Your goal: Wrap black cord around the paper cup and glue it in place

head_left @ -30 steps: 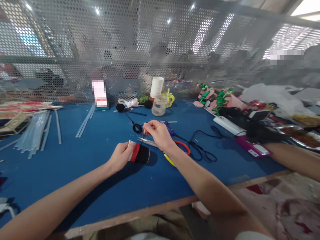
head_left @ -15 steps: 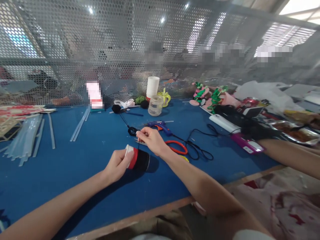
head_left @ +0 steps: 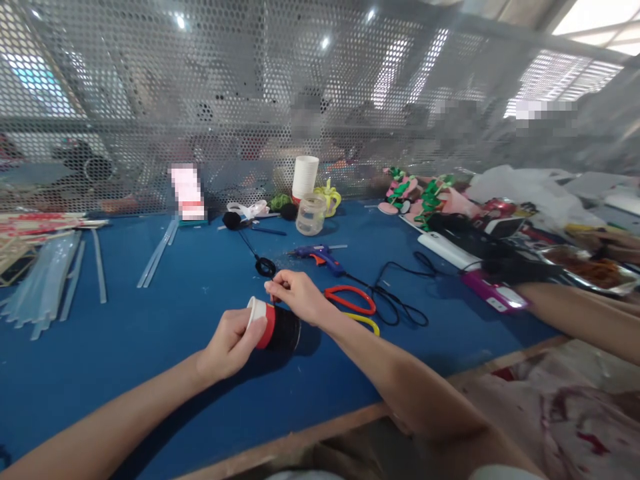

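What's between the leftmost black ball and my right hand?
A black coil lies there, with a thin strand running from the ball toward it, in the head view.

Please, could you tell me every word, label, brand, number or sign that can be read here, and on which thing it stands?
No text is readable here.
Lit upright screen: covered by pixel blocks, unreadable.
Blue glue gun: any marking is too small and blurred.
Paper cup in the left hand: no lettering visible on its exposed side.
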The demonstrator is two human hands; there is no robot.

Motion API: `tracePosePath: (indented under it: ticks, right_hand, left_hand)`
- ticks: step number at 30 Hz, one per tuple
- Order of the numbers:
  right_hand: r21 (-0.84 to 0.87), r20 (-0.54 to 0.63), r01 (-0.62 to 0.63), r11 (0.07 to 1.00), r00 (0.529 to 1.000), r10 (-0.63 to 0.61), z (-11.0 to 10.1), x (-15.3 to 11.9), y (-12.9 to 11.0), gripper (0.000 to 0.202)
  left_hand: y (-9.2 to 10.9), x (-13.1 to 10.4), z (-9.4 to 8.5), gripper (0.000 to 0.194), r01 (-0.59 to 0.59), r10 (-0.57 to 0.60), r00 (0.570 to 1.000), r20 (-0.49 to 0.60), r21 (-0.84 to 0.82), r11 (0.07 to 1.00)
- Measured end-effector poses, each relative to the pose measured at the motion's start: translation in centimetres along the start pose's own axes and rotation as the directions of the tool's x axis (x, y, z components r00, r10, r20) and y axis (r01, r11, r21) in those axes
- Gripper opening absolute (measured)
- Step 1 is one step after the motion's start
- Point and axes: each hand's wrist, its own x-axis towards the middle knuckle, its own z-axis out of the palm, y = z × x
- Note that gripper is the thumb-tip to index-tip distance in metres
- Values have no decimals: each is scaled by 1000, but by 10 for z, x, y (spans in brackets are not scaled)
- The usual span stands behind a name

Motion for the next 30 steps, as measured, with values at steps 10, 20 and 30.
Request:
tracePosePath:
  ticks: [10, 20, 30]
  right_hand:
    - [-100, 35, 2, 995, 999, 1, -2, -2, -4, 21]
    - [-127, 42, -10, 992, 999, 15, -5, -3, -7, 21]
    - [-52, 59, -88, 995, 994, 91, -4, 3, 9, 35]
  left_hand:
    - [-2, -2, -1, 31, -114, 114, 993, 2, -15, 993]
    - [-2, 0, -2, 31, -142, 142, 990, 1, -6, 990]
    - [-5, 2, 4, 37, 436, -477, 879, -23, -366, 822]
